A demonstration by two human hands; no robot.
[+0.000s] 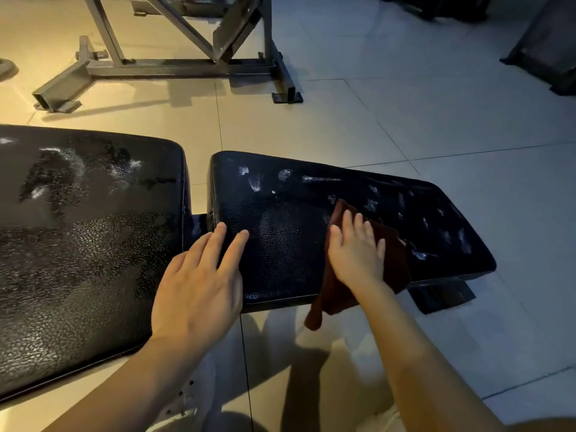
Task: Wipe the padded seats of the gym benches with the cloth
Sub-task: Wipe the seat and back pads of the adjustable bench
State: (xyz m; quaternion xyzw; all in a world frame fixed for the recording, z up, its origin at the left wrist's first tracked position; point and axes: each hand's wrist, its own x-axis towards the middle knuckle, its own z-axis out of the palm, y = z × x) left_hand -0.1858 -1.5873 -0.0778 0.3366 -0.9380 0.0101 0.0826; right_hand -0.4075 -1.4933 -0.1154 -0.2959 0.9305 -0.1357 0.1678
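A black padded bench lies across the view in two parts: a large back pad (pixel 78 238) on the left and a smaller seat pad (pixel 296 213) on the right, both with pale smudges. A dark brown cloth (pixel 396 260) lies on the seat pad's near right part and hangs over its front edge. My right hand (pixel 355 251) presses flat on the cloth, fingers spread. My left hand (pixel 199 282) rests flat with fingers apart on the seat pad's left end, over the gap between the pads, holding nothing.
A grey steel frame (pixel 174 65) of another gym machine stands on the tiled floor (pixel 405 120) beyond the bench. Dark equipment (pixel 542 51) sits at the top right. The bench's foot (pixel 442 294) sticks out under the seat's right end.
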